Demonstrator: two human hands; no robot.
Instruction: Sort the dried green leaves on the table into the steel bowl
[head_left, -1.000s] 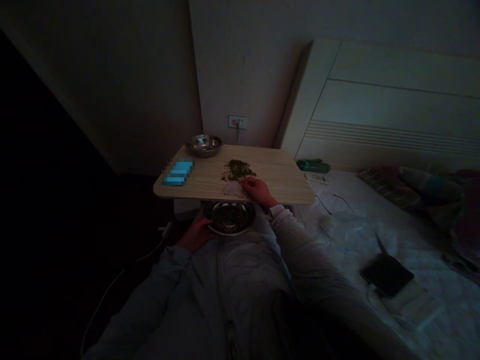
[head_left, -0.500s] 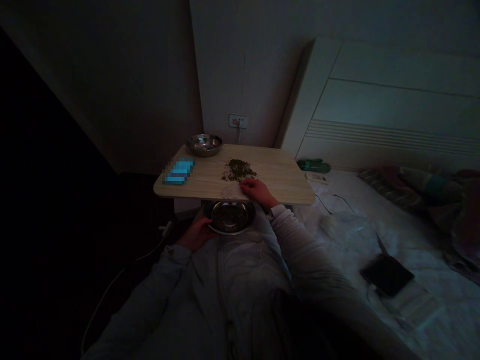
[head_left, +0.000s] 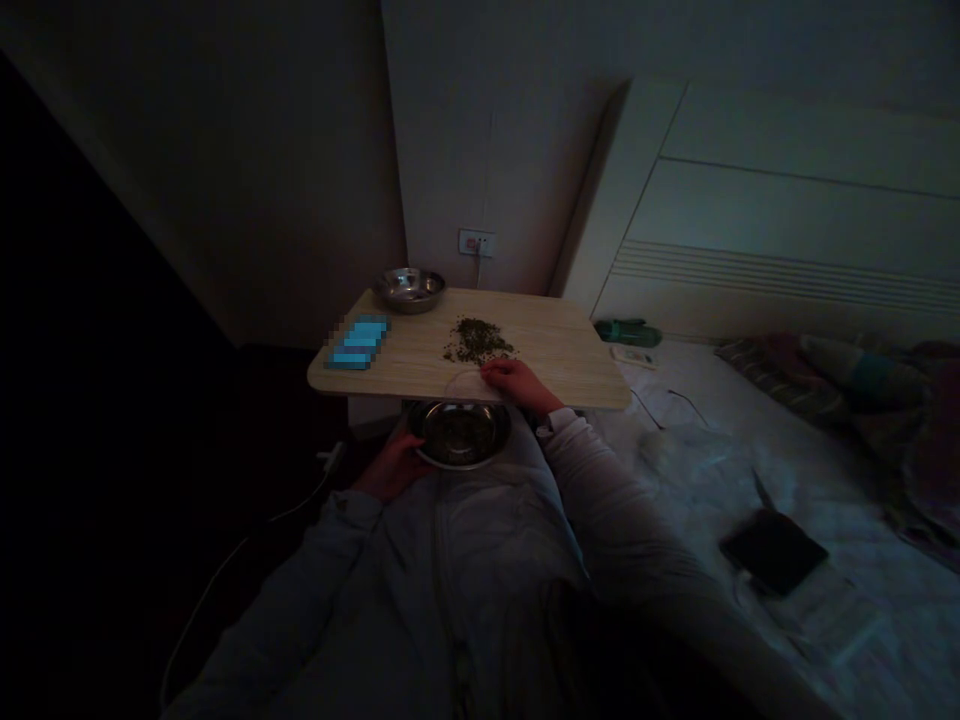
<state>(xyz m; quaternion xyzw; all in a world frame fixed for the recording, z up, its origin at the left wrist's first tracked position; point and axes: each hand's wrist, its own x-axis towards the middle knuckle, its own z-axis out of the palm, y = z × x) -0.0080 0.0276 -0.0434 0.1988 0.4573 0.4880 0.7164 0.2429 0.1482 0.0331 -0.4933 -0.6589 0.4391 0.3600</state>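
My left hand (head_left: pixel 394 467) grips the left rim of a shiny metal bowl (head_left: pixel 501 440) on my lap, just under the table's front edge. Dark contents inside the bowl are hard to make out. My right hand (head_left: pixel 517 383) is over the front of the wooden table (head_left: pixel 405 360), fingers pinched at the right side of a thin, translucent rounded piece (head_left: pixel 466 384) that lies by the edge. Just beyond those fingers spreads a loose pile of small green-brown bits (head_left: pixel 476 340), too small to name.
A second metal bowl (head_left: pixel 409 290) stands at the table's back left corner, with a blurred-out blue-lit object (head_left: pixel 360 342) in front. To the right is a bed with a green bottle (head_left: pixel 628 332), a plastic bag (head_left: pixel 690 448) and a dark flat item (head_left: pixel 774 550). A white cable (head_left: pixel 217 575) runs down the left.
The few bits along the table's front edge by the translucent piece are gone from there. My right hand has shifted slightly toward me. My left hand and the bowl stay put.
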